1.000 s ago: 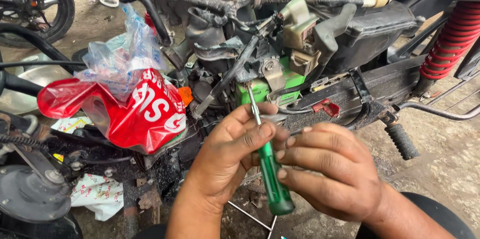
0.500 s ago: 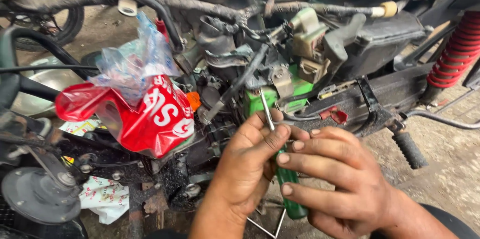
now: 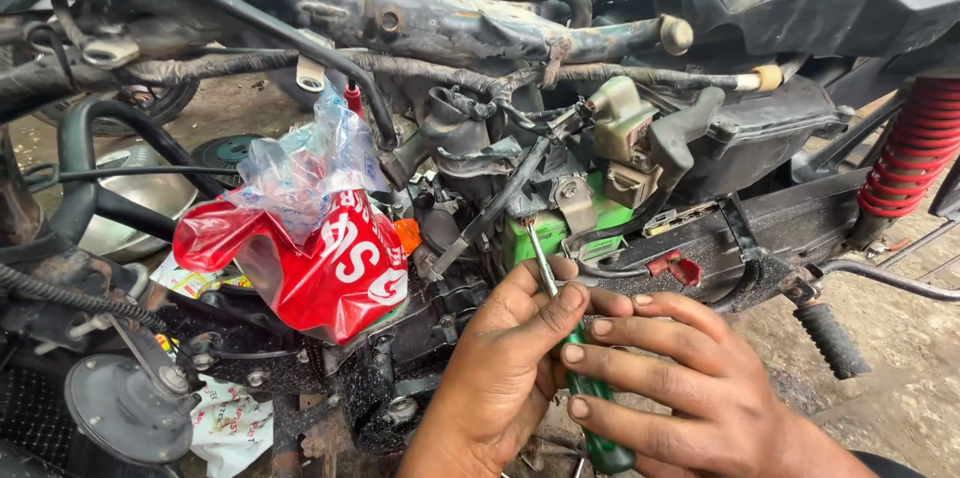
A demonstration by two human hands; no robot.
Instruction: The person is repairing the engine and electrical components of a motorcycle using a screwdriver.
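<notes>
Green-handled screwdriver (image 3: 590,408) sits pinched in both hands: left hand (image 3: 500,378) and right hand (image 3: 690,388) grips closed around it.

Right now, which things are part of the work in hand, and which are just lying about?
In use: left hand, right hand, green-handled screwdriver, green battery.
Lying about: red plastic bag, clear plastic bag, red shock spring, footpeg.

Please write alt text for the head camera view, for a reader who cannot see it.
Two bare hands, left hand and right hand, grip a green-handled screwdriver with its tip at a green battery inside a stripped motorcycle frame. A red plastic bag hangs to the left; a red shock spring is at right.
</notes>
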